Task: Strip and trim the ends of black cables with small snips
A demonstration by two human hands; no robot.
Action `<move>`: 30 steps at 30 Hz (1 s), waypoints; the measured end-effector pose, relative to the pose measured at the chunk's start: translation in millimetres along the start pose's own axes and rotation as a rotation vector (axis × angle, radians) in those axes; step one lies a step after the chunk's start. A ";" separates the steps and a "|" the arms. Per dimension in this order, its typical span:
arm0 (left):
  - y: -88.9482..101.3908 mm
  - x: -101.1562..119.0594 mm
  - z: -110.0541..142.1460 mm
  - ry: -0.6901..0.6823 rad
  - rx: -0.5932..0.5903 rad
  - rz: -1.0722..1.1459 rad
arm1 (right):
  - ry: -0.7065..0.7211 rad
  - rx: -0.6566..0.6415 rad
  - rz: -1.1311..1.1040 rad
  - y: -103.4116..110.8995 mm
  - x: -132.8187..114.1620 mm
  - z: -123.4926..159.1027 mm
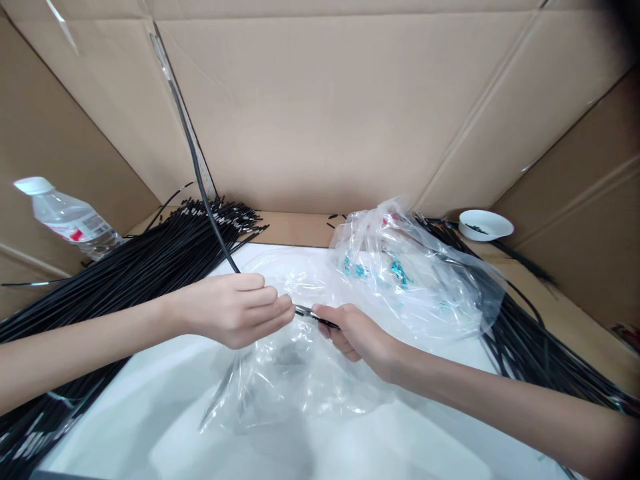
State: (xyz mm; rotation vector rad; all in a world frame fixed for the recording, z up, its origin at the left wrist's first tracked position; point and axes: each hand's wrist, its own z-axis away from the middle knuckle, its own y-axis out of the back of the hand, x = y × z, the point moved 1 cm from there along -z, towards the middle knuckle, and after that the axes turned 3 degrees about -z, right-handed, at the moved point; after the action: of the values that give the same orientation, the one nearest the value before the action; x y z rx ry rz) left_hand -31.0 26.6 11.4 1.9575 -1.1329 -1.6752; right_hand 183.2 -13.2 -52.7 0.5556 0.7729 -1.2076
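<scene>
My left hand (240,310) is closed around a black cable (200,180), which rises from the fist in a curve toward the cardboard behind. Just to its right, my right hand (353,337) pinches a slim dark piece with a silvery tip (315,316) between thumb and fingers. That tip meets the left fist, where the fingers hide the cable's end. Whether the slim piece is a small tool or part of the cable, I cannot make out. Beneath both hands lies a crumpled clear plastic bag (295,380) on a white surface (150,380).
A thick bundle of black cables (125,287) lies at left, beside a tilted water bottle (75,217). At right are another clear bag (410,293) with small teal pieces, more black cables (540,353), and a white bowl (493,225) holding dark bits. Cardboard walls (330,100) enclose the area.
</scene>
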 end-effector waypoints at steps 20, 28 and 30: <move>2.8 -22.2 5.6 0.220 -0.086 0.080 | 0.191 0.026 -0.143 6.1 -16.3 16.8; 3.2 -34.2 13.1 0.335 -0.112 0.037 | 0.274 0.115 -0.287 8.8 -9.3 32.9; 4.4 -36.8 14.0 0.360 -0.099 0.040 | 0.274 0.096 -0.276 9.2 -6.8 35.7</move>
State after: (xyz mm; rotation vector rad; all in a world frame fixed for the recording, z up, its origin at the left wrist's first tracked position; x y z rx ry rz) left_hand -45.5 54.4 35.7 2.0501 -0.9295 -1.2637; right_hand 199.1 -33.0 -25.1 0.7206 1.0528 -1.4465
